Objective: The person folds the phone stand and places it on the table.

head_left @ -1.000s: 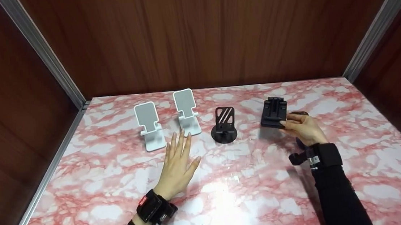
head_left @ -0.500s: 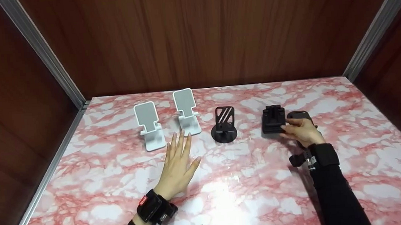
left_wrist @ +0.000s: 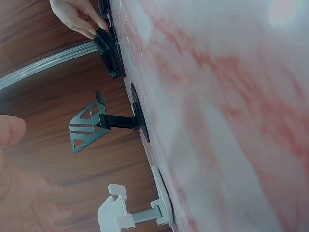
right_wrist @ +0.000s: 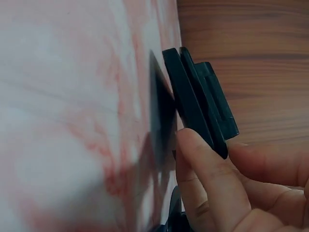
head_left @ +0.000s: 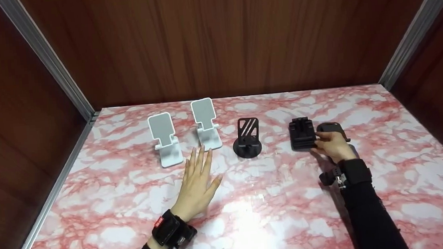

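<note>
Standing over this booth, you see a tabletop (head_left: 254, 226) skinned in pink-and-white marble pattern, glossy enough to throw back a bright patch of light near the front. Dark reddish wood panelling closes it in at the back and on both sides, and a silver metal rail (head_left: 45, 59) runs down each corner where the walls meet.

Four phone stands sit in a loose row toward the back. At the right end lies a folded black stand (head_left: 301, 133), low on the marble. The right hand (head_left: 333, 146) pinches its near right corner, thumb and fingertips curled round the edge; the right wrist view shows the thumb (right_wrist: 207, 169) pressed against the stacked black plates. Just behind that hand, touching or nearly touching the stand, lies a dark rounded object (head_left: 332, 127) that I cannot make out.

The left hand (head_left: 196, 183) lies flat on the marble, palm down, fingers straight and slightly spread, holding nothing. Its fingertips reach close to the base of a white stand (head_left: 206, 123), which is upright. A second white stand (head_left: 164, 139) stands just left of that one. Between the white pair and the folded one is a black stand with a round base (head_left: 247, 138), its slotted plate raised.

Both wrists wear black straps, and both sleeves are dark.
</note>
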The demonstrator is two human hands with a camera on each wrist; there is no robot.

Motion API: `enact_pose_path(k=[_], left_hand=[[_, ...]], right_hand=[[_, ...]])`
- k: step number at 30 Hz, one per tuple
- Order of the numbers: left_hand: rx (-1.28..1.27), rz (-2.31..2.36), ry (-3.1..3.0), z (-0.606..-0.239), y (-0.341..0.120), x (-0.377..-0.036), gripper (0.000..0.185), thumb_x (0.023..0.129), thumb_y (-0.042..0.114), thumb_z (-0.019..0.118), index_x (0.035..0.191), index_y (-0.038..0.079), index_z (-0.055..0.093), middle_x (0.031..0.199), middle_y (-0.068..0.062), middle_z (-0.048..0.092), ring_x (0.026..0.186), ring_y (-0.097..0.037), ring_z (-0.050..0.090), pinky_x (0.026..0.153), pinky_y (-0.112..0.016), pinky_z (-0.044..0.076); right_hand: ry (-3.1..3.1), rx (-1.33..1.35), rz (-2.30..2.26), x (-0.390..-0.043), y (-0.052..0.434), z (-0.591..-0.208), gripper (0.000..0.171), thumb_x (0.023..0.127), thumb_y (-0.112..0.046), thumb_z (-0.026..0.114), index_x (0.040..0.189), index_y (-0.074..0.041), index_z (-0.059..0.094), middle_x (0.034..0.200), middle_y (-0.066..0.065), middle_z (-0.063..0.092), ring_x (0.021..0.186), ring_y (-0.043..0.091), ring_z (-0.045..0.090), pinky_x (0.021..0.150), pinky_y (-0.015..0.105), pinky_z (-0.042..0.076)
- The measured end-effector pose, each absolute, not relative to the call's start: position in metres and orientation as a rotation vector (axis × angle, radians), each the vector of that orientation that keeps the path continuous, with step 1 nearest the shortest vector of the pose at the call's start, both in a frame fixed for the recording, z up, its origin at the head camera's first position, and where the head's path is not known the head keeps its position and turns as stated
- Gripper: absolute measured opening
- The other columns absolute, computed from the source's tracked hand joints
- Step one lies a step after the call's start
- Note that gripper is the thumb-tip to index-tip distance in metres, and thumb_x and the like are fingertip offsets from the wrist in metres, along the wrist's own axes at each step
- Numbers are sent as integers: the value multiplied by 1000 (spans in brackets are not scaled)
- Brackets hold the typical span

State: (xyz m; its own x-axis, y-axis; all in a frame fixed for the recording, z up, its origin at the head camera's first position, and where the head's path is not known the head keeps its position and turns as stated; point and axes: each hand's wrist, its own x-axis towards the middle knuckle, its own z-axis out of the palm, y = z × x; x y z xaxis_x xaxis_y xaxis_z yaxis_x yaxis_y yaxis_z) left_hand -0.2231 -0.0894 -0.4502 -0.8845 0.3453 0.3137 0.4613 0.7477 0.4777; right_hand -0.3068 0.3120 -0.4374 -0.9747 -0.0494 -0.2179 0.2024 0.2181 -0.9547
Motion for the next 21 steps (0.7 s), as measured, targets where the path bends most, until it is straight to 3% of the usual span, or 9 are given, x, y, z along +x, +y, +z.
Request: enact_pose_path(k=[4, 7, 9, 16, 21], left_hand=[[-641, -832, -2740, -451, -89, -223, 68, 102, 31, 50, 155, -2, 22, 164, -24, 9, 152, -44, 2, 123, -60, 2], [-647, -831, -2741, -452, -89, -224, 68, 102, 31, 49, 155, -3, 23, 164, -25, 10, 152, -44, 2, 123, -60, 3], [-651, -833, -2740, -452, -89, -223, 68, 102, 32, 49, 155, -3, 23, 164, -25, 11, 152, -45, 3, 123, -60, 4], [-655, -832, -2739, -451, -89, -222, 69, 102, 33, 48, 155, -3, 22, 164, -24, 11, 152, -44, 4, 123, -61, 5], [-657, -853, -2746, -451, -88, -221, 69, 102, 34, 47, 155, -2, 22, 164, -23, 11, 152, -43, 3, 124, -59, 4]], right_hand=[[2298, 173, -1816, -309, 310, -438, 55, 104, 0, 34, 151, 14, 8, 154, 41, 17, 133, 37, 46, 89, 17, 55], [2303, 194, -1798, -309, 308, -437, 55, 106, -6, 32, 151, 14, 7, 154, 40, 18, 142, 44, 31, 94, 19, 53], [2331, 209, -1759, -309, 307, -435, 57, 106, -9, 33, 151, 14, 8, 154, 40, 19, 143, 45, 30, 98, 21, 52], [2695, 134, -1324, -306, 304, -429, 58, 104, -17, 43, 146, 19, 26, 145, 41, 37, 132, 49, 44, 104, 45, 50], [2913, 35, -1032, -302, 304, -426, 57, 101, -21, 49, 139, 21, 38, 137, 42, 44, 128, 55, 45, 105, 60, 42]])
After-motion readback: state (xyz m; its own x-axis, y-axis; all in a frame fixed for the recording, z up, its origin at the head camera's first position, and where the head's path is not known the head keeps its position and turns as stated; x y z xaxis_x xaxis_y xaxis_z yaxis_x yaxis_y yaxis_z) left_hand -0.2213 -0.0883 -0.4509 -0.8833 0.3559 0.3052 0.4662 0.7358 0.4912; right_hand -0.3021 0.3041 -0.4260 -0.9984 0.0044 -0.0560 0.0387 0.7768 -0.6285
